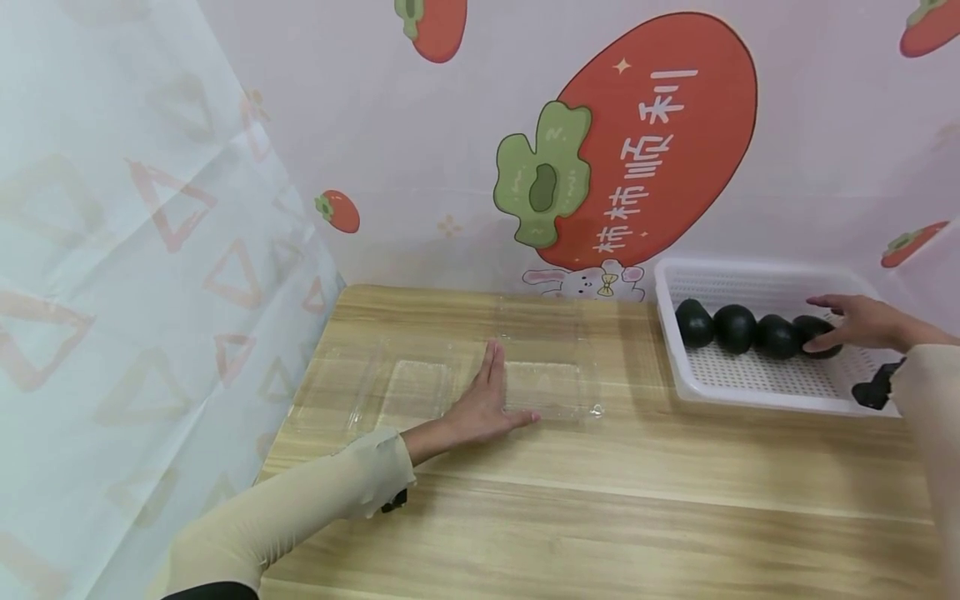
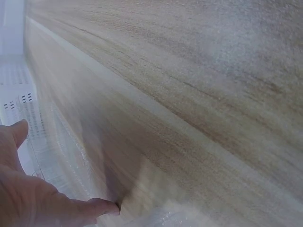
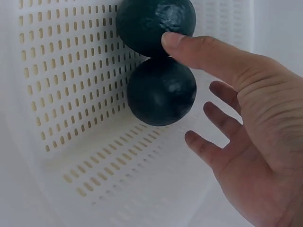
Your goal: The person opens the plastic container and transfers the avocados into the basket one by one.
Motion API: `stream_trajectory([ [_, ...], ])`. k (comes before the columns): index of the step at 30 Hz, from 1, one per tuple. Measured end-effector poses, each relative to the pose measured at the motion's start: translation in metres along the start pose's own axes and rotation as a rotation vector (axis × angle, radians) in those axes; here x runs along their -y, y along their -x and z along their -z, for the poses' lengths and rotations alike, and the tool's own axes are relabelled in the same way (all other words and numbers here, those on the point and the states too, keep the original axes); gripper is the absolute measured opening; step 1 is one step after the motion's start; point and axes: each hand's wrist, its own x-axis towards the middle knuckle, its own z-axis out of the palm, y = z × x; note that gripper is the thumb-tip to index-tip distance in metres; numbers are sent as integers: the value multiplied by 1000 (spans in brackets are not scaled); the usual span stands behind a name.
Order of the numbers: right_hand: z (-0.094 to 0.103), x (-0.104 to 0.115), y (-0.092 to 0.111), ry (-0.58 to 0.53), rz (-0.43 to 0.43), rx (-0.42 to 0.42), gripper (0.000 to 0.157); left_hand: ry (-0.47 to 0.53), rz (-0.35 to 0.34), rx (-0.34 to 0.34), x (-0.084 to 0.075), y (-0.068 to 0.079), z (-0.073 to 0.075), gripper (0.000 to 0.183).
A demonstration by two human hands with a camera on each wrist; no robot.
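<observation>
In the head view, my left hand rests between two clear plastic boxes, its fingers straight and thumb out to the right. The right clear box lies by the thumb and fingers; the left clear box is on the other side. My right hand reaches into a white perforated basket, over the rightmost dark green avocado. In the right wrist view, the thumb overlaps the upper avocado, while the spread fingers stand apart from the lower avocado.
Several dark avocados sit in a row across the basket. The wooden table meets a printed backdrop along its rear edge, and a white sheet hangs on the left.
</observation>
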Motion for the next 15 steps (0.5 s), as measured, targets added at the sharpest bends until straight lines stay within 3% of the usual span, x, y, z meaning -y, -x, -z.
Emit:
stream_trajectory([
  [8,5,10,2,25,-13,-13,92,8,-3,-9,2,-1,-1,123],
  [15,9,22,1,48,-4,-35,92,34,33,-7,0,1,1,123],
])
